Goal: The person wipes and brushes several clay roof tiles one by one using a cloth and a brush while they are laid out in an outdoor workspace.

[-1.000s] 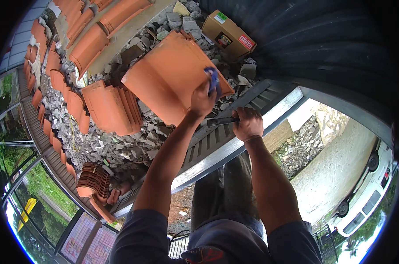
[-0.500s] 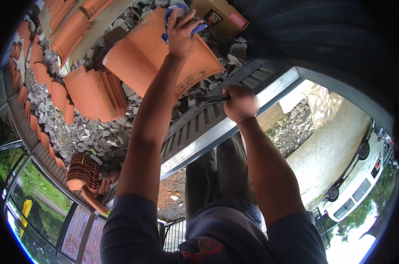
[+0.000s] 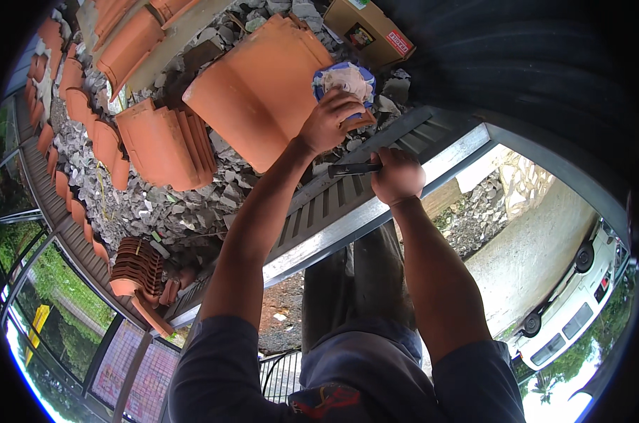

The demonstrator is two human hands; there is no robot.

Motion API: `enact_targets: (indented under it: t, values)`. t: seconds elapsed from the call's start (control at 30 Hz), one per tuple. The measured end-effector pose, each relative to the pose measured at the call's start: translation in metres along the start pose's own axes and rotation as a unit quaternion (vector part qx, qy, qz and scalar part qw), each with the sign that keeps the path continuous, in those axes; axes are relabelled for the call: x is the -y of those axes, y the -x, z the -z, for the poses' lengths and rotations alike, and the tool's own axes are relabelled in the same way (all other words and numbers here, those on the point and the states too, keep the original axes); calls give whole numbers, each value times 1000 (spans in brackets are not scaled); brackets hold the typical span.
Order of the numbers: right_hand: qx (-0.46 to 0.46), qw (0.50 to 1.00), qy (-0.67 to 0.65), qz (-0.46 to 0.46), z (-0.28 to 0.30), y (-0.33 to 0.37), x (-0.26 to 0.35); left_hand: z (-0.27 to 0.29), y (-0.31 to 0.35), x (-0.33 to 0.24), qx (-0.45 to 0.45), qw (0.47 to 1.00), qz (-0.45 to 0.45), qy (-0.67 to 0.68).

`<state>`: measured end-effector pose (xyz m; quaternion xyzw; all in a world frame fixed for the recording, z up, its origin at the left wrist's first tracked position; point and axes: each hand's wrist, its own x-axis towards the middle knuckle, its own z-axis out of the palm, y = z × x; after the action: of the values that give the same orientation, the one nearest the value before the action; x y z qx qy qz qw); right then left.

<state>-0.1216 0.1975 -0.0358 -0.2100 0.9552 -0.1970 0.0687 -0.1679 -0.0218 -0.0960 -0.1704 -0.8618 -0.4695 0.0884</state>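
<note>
A large orange roof tile (image 3: 263, 84) lies on grey rubble in front of me. Over its right end, my left hand (image 3: 331, 118) is closed on the near edge of a crumpled blue-and-white bundle (image 3: 351, 79), perhaps a cloth or bag, with pale pinkish stuff showing on top. My right hand (image 3: 398, 176) is a fist around a dark, straight-handled tool (image 3: 354, 169). The tool points left above the grey metal gutter; its kind is not clear.
A cardboard box (image 3: 369, 32) stands beyond the tile. Stacked tiles (image 3: 166, 144) and more tiles (image 3: 132, 271) sit to the left on broken rubble (image 3: 182, 215). A shiny metal beam (image 3: 333, 236) runs in front of me, with a white van (image 3: 573, 310) far below right.
My left hand has moved right and nearer with the bundle, from the tile's far edge to its right end. The right hand and tool have shifted only slightly.
</note>
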Motion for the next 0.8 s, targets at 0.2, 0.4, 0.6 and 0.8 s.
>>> enact_targets:
  t: [0.2,0.4,0.6,0.8]
  values:
    - [-1,1000,-12,9,-2,-1,-3,4,-21,-3,-82,989,60,-111]
    - [-13,1000,9,17,1,-3,1,-27,-24,-14,-214,953,103,-190]
    - [-9,1000,0,7,-6,-4,-2,-6,16,-27,-365,876,291,119]
    - [13,1000,8,-2,1,1,-7,121,-70,49,-454,854,162,-194]
